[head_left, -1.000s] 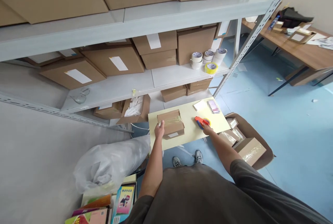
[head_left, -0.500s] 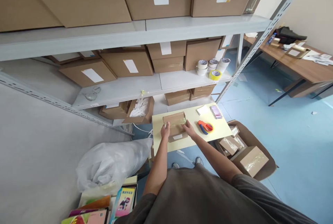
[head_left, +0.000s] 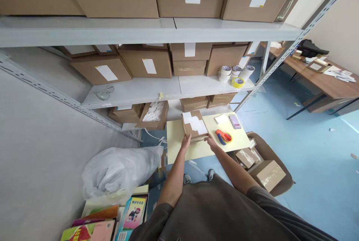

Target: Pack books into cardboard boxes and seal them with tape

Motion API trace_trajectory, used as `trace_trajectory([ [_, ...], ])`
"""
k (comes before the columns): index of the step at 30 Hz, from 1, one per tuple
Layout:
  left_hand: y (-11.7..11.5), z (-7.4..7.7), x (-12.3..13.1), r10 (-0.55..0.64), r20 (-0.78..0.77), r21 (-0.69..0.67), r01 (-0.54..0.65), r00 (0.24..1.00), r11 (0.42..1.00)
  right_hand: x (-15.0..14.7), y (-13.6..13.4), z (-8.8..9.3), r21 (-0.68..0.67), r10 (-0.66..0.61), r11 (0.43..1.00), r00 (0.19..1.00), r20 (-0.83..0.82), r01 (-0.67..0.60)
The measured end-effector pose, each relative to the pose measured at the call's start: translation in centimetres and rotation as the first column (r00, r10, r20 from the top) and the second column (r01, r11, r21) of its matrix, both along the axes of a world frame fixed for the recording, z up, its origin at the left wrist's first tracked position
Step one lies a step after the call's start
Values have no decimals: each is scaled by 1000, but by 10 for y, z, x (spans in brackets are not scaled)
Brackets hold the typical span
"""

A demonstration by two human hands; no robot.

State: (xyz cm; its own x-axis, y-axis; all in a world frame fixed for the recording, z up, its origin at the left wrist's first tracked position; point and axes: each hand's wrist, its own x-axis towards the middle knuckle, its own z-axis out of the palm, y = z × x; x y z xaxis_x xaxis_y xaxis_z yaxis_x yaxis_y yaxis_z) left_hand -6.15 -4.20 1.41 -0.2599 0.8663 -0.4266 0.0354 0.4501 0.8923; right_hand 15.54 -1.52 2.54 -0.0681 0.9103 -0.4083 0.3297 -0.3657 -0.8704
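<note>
A small cardboard box [head_left: 194,125] with white labels on its upturned face rests on the pale yellow table [head_left: 176,144]. My left hand [head_left: 185,143] grips the box's near left corner. My right hand [head_left: 210,141] holds its near right edge. An orange and blue tape dispenser [head_left: 223,136] lies on the table just right of my right hand. Beyond it lie a white slip [head_left: 221,119] and a small pink item [head_left: 235,121].
Grey metal shelves [head_left: 157,87] hold cardboard boxes and tape rolls [head_left: 237,73]. An open carton [head_left: 266,173] with small boxes sits on the blue floor at right. A white plastic bag [head_left: 117,172] and books [head_left: 112,222] lie at left. A wooden desk [head_left: 322,80] stands far right.
My right hand left the tape dispenser and came to the box. Both hands turned the box over, so its labelled face now shows upward.
</note>
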Motion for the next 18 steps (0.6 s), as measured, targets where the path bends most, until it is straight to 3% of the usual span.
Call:
trace_trajectory([
  [4,-21,-26,6,4,15,-70,-3,1000,998,8,-21,-32,-86,-63,995,997,-50,59],
  [8,-23,-27,-9,15,-105,-178,-34,994,983,22,-20,-45,-84,-102,992,991,-89,95],
  [10,-15,-20,-14,67,-216,-157,-103,974,982,30,-12,-44,-67,-109,992,989,-104,103],
  [13,5,-2,-10,172,-354,82,-153,919,985,47,4,-35,-9,-92,996,983,-158,92],
  [16,37,22,11,216,-418,311,-85,882,947,70,23,-21,59,-107,991,976,-188,119],
  [18,62,36,33,199,-427,377,-26,882,926,89,38,-13,115,-105,985,979,-173,126],
])
